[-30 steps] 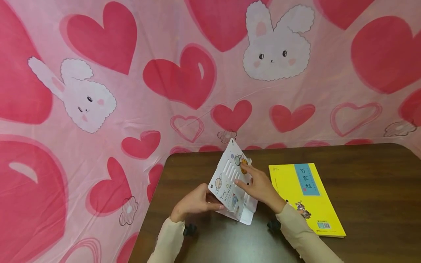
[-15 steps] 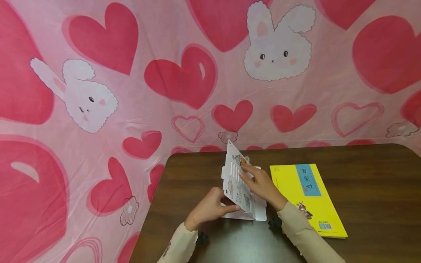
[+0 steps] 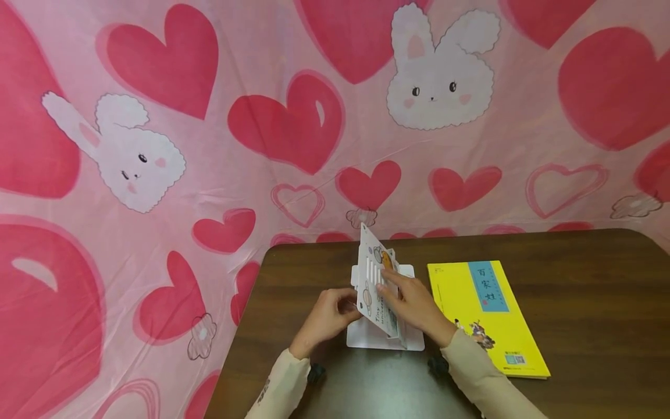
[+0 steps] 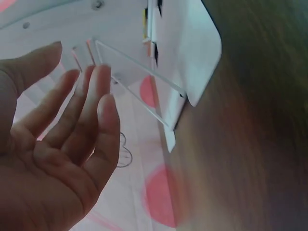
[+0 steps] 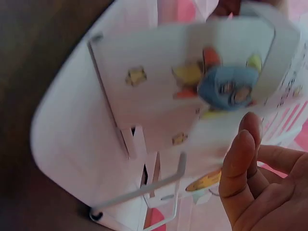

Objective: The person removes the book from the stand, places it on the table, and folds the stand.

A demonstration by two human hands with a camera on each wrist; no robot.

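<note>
A white book stand (image 3: 368,297) printed "Tiny universe" stands on the table, its panel tilted up from a flat base (image 3: 361,338). My left hand (image 3: 325,319) is at the panel's left edge, partly behind it. In the left wrist view its fingers are loosely bent beside the thin wire support (image 4: 139,62); whether they touch the wire is unclear. My right hand (image 3: 416,302) lays its fingers against the printed front. The right wrist view shows those fingertips (image 5: 240,144) near the rocket picture, with a wire page holder (image 5: 139,192) below.
To the right of the stand, a yellow book (image 3: 487,320) with a blue title panel lies flat on the dark wooden table (image 3: 591,302). A pink cloth (image 3: 293,52) with hearts and rabbits hangs behind and to the left.
The stand has turned and its base now lies flatter on the table. My left hand has let go of the panel's lower corner and shifted behind it; my right hand stays on the front.
</note>
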